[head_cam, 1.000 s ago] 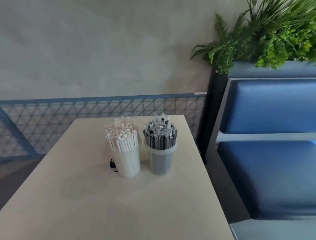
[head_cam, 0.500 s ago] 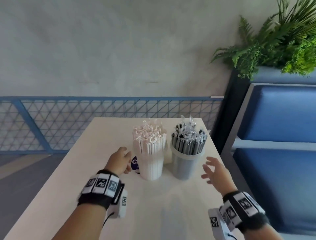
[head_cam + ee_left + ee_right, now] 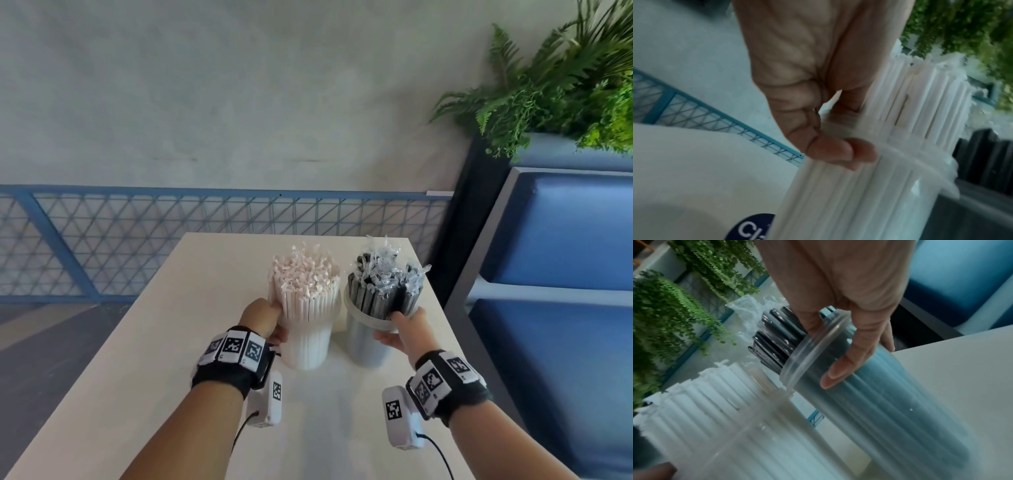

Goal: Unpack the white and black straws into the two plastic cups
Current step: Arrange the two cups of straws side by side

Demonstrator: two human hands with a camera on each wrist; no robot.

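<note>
- At the far end of the pale beige bench (image 3: 164,342), both hands have come in from just short of the cups half a second ago and now grip them; a second ago neither hand was in view.
- Left hand (image 3: 262,318) wraps the rim area of the clear plastic cup of white paper-wrapped straws (image 3: 308,301), fingers curled at the lip with one finger against the straws above it, as the left wrist view shows (image 3: 830,151).
- Right hand (image 3: 407,329) grasps the clear plastic cup of black film-wrapped straws (image 3: 383,291) just under its rim, thumb on the near wall (image 3: 840,369).
- Between the hands the two cups stand upright, just beside each other; both bundles stick well above the rims, packed tight.
- My reading: the straws already sit in the cups, so the grips likely serve to steady or shift them.
- Beyond the right hand lie a blue padded seat (image 3: 561,240) and green ferns (image 3: 565,85).
</note>
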